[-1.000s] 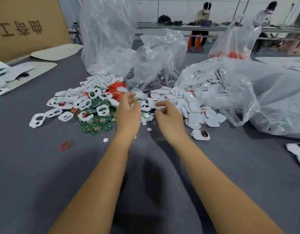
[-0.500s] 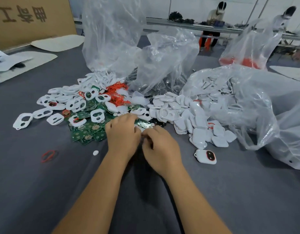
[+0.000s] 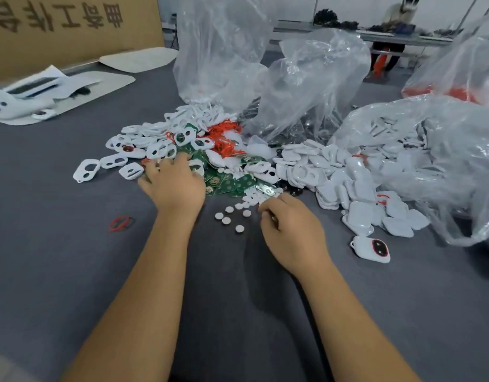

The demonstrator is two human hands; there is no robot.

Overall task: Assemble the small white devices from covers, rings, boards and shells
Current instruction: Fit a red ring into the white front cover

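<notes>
The white shells [image 3: 359,194] spill from a clear bag [image 3: 430,150] right of the right hand [image 3: 292,232], smooth and rounded. Beyond the left hand [image 3: 174,186] lie windowed white covers [image 3: 155,150] over green boards [image 3: 226,183]. That hand is spread on the pile; better to lift one cover cleanly than rake several. The right hand's fingers are curled, perhaps pinching something small; I cannot tell. White discs [image 3: 229,219] lie between the hands.

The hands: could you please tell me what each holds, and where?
Left hand reaches into the covers, grip hidden. Right hand is curled; its contents cannot be told.
</notes>
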